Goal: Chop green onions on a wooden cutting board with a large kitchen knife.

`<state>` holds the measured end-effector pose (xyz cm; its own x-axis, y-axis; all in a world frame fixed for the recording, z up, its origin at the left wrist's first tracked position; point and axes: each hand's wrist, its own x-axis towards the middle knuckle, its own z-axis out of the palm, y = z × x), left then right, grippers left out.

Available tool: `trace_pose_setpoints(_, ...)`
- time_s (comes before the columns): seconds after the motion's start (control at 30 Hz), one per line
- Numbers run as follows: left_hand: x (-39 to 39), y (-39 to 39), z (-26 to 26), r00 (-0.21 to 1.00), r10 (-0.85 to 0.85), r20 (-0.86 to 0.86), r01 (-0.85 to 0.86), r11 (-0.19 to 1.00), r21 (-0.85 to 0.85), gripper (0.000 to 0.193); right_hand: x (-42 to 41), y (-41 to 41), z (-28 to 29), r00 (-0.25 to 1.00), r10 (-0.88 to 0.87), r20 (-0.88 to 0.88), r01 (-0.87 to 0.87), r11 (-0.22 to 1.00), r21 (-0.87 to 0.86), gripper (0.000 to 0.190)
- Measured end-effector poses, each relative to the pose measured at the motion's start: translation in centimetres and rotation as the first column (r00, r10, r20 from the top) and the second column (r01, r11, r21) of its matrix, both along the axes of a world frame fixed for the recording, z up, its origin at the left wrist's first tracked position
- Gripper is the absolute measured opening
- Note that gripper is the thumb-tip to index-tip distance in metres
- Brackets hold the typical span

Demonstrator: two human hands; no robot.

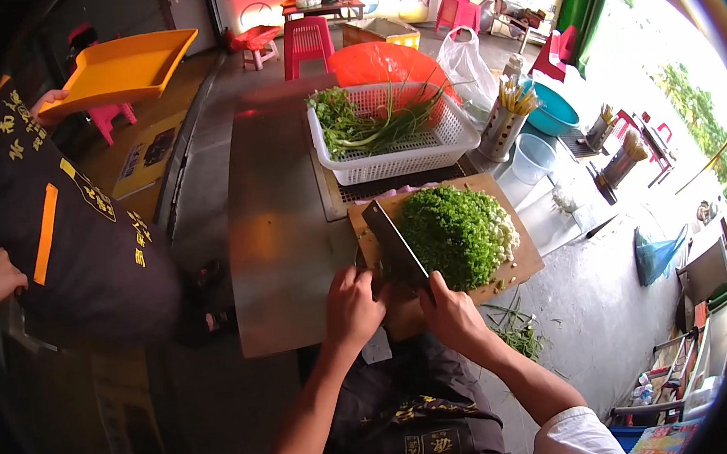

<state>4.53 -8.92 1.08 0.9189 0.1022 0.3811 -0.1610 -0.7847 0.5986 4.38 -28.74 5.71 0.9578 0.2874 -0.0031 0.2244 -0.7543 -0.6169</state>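
Observation:
My right hand [453,312] grips the handle of a cleaver [395,237], whose blade is tilted across the left part of a wooden cutting board [520,236]. Just right of the blade lies a large heap of chopped green onions [448,237], with pale pieces along its right side. At the board's near left corner is my left hand [355,308], its fingers curled; what they close on is hidden. Beyond the board, a white perforated plastic basket [397,165] holds whole green onions [383,132] and leafy herbs [335,113].
To the left, a person in a dark apron [83,244] holds a yellow tray [123,70]. The steel table [283,244] also carries a skewer holder [501,131], a clear tub [533,157] and a teal basin [553,112]. Green trimmings [516,330] lie on the floor at right.

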Motion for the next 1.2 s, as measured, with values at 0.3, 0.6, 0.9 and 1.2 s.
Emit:
trace_pose_setpoints(0.3, 1.1, -0.4, -0.4, 1.000, 0.000, -0.030, 0.001, 1.000, 0.021, 0.014, 1.2, 0.8, 3.2, 0.993, 0.119, 0.008, -0.118, 0.993, -0.024, 0.022)
trace_pose_setpoints(0.6, 0.4, -0.8, -0.1, 1.000, -0.027, 0.014, 0.027, 1.000, -0.010, 0.015, -0.1, 0.3, -0.5, 1.000, -0.016, 0.003, 0.015, 0.994, 0.112, 0.023)
trace_pose_setpoints(0.9, 0.5, -0.2, -1.5, 0.999, -0.028, 0.037, 0.029, 0.999, -0.032, 0.016, -0.5, 0.2, 2.8, 0.993, 0.090, -0.080, -0.092, 0.995, -0.024, 0.022)
trace_pose_setpoints(1.2, 0.1, -0.6, -0.6, 0.997, -0.035, 0.066, 0.040, 0.995, -0.087, 0.016, -0.3, 0.4, 0.0, 0.999, 0.011, -0.053, -0.008, 0.999, 0.052, 0.022)
